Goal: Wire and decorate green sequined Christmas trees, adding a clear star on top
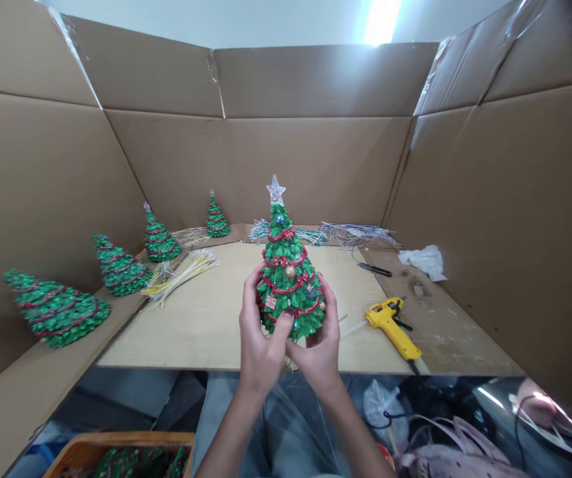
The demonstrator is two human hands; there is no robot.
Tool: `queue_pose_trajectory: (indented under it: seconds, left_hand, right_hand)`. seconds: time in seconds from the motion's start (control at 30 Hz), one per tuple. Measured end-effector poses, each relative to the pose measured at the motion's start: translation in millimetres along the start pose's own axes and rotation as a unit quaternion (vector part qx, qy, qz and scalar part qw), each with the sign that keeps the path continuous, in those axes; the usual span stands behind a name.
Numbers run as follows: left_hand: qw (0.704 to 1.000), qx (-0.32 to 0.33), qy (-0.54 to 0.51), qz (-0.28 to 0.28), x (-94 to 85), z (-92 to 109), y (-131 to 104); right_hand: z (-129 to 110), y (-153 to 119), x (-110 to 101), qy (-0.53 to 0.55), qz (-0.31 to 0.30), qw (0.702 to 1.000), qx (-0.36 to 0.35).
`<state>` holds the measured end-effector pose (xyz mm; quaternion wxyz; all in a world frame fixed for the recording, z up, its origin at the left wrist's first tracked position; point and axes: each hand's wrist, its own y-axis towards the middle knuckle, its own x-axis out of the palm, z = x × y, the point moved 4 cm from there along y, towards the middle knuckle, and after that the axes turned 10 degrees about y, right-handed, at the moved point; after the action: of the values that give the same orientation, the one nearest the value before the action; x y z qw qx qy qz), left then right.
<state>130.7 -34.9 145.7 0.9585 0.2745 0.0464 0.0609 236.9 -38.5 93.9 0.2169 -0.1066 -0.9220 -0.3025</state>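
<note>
Between my two hands a small green Christmas tree (286,265) is held upright above the front of the work board. It carries red garlands, little ornaments and a clear star (275,190) on top. My left hand (261,332) wraps the lower left side, its thumb pressed on the front of the tree near the base. My right hand (322,338) grips the lower right side, with its thumb under the bottom edge. The backs of the fingers behind the tree are hidden.
Several similar trees (124,265) stand along the left. Wire bundles (181,273) lie beside them and at the back (356,232). At right are a yellow glue gun (393,325), a black cutter (374,269) and white tissue (424,261). Cardboard walls (316,153) surround the board; an orange crate (131,438) sits below.
</note>
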Motion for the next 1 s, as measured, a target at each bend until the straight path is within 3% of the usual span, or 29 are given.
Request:
queue_pose_trajectory:
  seconds: [0.33,1.0]
  left_hand:
    - [0.995,0.068,0.055,0.037,-1.1,11,-4]
    - [0.998,0.042,0.016,0.044,1.9,4,-9]
  right_hand:
    - [-6,-2,4,-0.079,-0.018,0.994,-0.068]
    - [-10,-4,7,-0.092,-0.028,0.993,-0.074]
